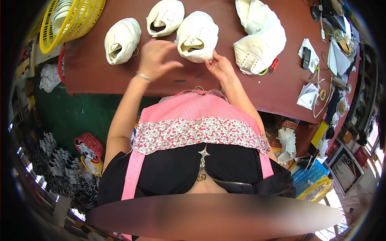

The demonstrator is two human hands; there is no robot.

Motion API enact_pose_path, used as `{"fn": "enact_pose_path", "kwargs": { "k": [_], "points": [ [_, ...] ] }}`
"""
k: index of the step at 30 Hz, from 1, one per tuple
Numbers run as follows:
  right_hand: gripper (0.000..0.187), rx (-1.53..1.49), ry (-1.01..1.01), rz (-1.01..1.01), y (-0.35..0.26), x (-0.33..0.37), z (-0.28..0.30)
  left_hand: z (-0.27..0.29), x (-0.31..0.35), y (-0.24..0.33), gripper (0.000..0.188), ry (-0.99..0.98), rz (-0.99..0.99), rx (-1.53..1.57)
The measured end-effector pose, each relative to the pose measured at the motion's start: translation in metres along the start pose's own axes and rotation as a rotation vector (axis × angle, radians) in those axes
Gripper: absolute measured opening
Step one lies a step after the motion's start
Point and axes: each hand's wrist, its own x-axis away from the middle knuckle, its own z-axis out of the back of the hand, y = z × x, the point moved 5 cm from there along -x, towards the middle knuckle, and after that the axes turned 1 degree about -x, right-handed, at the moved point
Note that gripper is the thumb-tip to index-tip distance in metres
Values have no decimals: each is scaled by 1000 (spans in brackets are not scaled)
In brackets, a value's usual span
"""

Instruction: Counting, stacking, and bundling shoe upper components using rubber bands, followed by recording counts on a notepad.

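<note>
Three white shoe uppers sit apart from the larger pile on the reddish-brown table: a left one, a far middle one and a nearer one, their openings toward me. My right hand is at the near right edge of the nearest upper, thumb and fingertips pinching its rim. My left hand hovers just left of that upper, fingers stretched and thumb apart, holding nothing. A curved row of nested white uppers lies to the right of my right hand.
Red-handled snips lie beside the nested row. A yellow basket stands at the far left. Along the table's right side are a black handset, papers, a tape roll and cords. A red basket is below, left.
</note>
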Motion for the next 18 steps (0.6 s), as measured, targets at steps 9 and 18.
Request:
{"fn": "enact_pose_path", "kwargs": {
  "k": [9,18],
  "points": [
    [25,-89,-142,74,-28,26,-33,-56,-35,-28,40,-116,306,446],
    [37,127,-135,140,-30,-2,-6,-14,-39,-30,32,1,421,660]
  ]
}}
